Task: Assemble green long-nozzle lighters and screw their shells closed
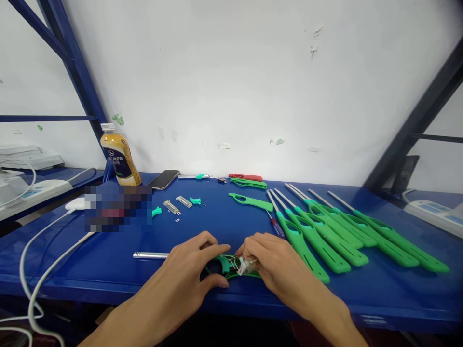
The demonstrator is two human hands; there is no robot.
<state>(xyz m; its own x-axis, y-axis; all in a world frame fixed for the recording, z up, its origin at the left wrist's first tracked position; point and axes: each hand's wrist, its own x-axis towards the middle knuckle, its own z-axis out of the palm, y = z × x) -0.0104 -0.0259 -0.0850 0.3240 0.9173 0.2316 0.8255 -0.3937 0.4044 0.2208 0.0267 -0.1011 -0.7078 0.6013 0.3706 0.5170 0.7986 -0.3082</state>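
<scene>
Near the table's front edge lies a half-assembled long-neck lighter (224,266), its green handle casing uncovered and its metal tube pointing left. My left hand (193,265) grips it around the trigger area, thumb below and fingers above. In my right hand (269,258) is a clear fuel tank (249,265) with a white fitting, pinched over the right part of the casing. Thin white wire shows between the two hands. My right palm hides much of the tank and the casing's end.
Finished green lighters (311,231) lie at right, beside a screwdriver (277,226). Beyond my hands are loose green casing halves (251,201), a red casing half (246,177), clear tanks (170,207) and teal triggers (195,201). A phone (165,179), bottle (121,156) and white cables (54,226) occupy the left.
</scene>
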